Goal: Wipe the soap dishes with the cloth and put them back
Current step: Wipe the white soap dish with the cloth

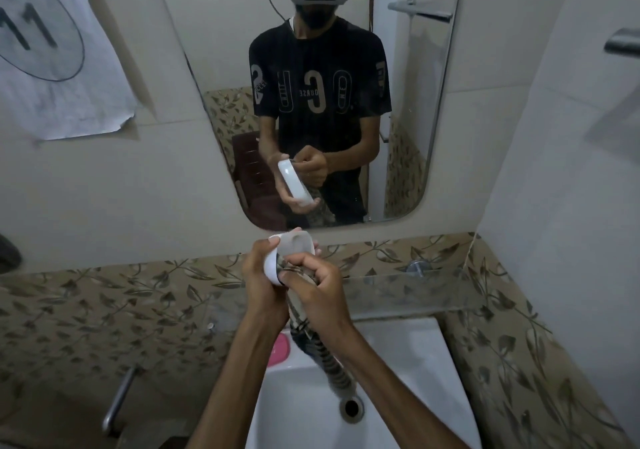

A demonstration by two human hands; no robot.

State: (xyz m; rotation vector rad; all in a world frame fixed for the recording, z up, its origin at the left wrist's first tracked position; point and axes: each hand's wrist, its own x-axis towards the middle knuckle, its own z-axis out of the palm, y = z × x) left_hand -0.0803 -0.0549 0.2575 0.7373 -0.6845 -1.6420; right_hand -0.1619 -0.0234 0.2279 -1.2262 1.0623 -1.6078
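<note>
Currently the white soap dish [277, 263] is sitting tilted at frame centre, above the sink [398, 362], just below the mirror [346, 102]. Left hand [258, 275] is wrapping its grip around the dish from the left side. Right hand [317, 280] is curling its grip on the striped cloth [311, 337], pressing it into the dish; cloth tail is hanging toward the drain [351, 407]. Pink soap dish [280, 349] is lying on the sink rim, lower centre-left.

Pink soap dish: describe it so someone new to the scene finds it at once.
Start at the white sink below the mirror. On its back left corner, just left of the left forearm, lies the pink soap dish, partly hidden by that arm. It is the only pink thing; the dish in the left hand is white.
</note>
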